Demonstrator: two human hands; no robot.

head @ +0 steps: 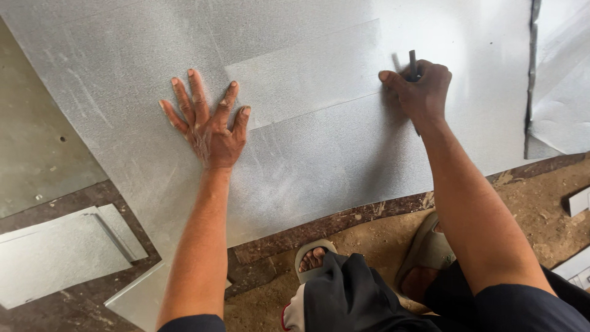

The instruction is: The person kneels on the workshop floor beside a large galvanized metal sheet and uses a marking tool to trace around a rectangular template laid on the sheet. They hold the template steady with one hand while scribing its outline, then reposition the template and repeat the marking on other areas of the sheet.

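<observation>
A large grey metal sheet [319, 154] lies flat on the ground in front of me. A smaller rectangular metal piece [307, 83] rests on top of it. My left hand [208, 126] presses flat on the big sheet, fingers spread, just left of the smaller piece. My right hand [421, 89] is closed around a dark pen-like marking tool [413, 64], its tip at the right end of the smaller piece.
More metal sheets lie at the left [37, 154] and far right [562, 92], and smaller cut pieces [61, 252] sit at lower left. Bare dirt floor [528, 209] runs along the near edge. My sandalled feet [313, 258] are just below the sheet.
</observation>
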